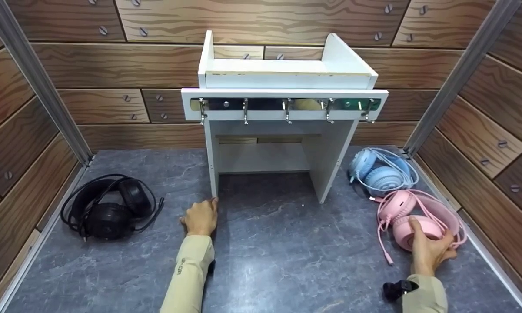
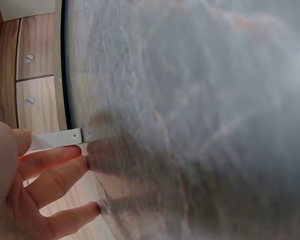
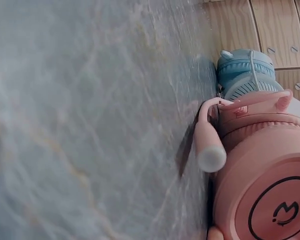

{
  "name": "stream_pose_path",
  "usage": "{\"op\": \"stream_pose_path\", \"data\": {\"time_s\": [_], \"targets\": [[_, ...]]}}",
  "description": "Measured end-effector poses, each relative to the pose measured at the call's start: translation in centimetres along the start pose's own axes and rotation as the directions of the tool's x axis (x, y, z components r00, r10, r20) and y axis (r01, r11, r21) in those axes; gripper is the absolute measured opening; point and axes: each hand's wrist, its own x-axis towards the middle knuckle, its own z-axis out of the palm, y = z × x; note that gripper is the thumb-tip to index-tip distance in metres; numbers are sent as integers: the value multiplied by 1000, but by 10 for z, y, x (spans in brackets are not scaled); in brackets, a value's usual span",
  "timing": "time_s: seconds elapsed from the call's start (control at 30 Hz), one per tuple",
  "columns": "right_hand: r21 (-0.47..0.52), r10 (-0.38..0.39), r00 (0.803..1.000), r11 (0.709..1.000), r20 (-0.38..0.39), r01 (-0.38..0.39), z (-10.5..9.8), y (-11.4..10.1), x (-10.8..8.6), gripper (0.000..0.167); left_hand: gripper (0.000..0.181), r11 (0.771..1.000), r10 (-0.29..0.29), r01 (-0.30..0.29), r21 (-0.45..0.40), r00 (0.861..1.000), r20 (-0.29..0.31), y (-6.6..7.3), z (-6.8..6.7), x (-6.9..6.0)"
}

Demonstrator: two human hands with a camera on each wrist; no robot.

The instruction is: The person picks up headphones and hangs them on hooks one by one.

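A white rack [image 1: 282, 82] with a row of metal hooks stands at the middle back. My left hand [image 1: 201, 218] is at the foot of its left side panel [image 1: 213, 165]. In the left wrist view the thumb lies on one side of that panel [image 2: 57, 138] and the fingers [image 2: 60, 181] on the other, pinching its edge. At the right, pink headphones [image 1: 402, 206] lie on the surface, with their cable looped over them. My right hand [image 1: 430, 252] grips their near ear cup [image 3: 270, 195]; most of this hand is outside the right wrist view.
Light blue headphones [image 1: 384, 178] lie just behind the pink ones. Black headphones [image 1: 108, 219] with a coiled cable lie at the left on the grey marbled surface [image 1: 261, 261]. Wood-patterned walls [image 1: 126, 65] and metal posts [image 1: 39, 78] enclose the space.
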Motion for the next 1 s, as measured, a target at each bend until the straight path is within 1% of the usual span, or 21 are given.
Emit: {"op": "stream_pose_path", "data": {"time_s": [0.17, 0.33, 0.43, 0.53, 0.7, 0.87, 0.93, 1.0], "targets": [[-26, 8, 1000, 1000, 10, -8, -1, 4, 2, 103, 44, 1000, -12, 12, -5, 1000, 7, 0, 0, -1], [-40, -10, 1000, 999, 23, 11, -3, 5, 4, 100, 44, 1000, -21, 21, -4, 1000, 18, 1, 0, 1], [-32, -24, 1000, 999, 7, 24, -1, 4, 4, 93, 43, 1000, -24, 24, -8, 1000, 16, 2, -1, 1], [-39, -43, 999, 998, -25, 42, 1, 3, 3, 87, 42, 1000, -28, 28, -12, 1000, 14, 2, -1, 2], [-65, -63, 997, 996, -46, 60, 4, 0, 2, 87, 41, 1000, -13, 13, -11, 1000, -12, 1, 0, 2], [-34, -55, 997, 998, -55, 54, 3, -2, 3, 88, 41, 999, 34, -35, -7, 998, -54, -1, 0, 0], [-8, -46, 997, 999, -64, 46, 2, -2, 3, 88, 42, 999, 38, -39, -7, 998, -59, -1, 0, 0], [20, -39, 996, 999, -77, 41, 2, 0, 3, 88, 42, 1000, 24, -25, -12, 998, -49, -1, 0, 0]]}}
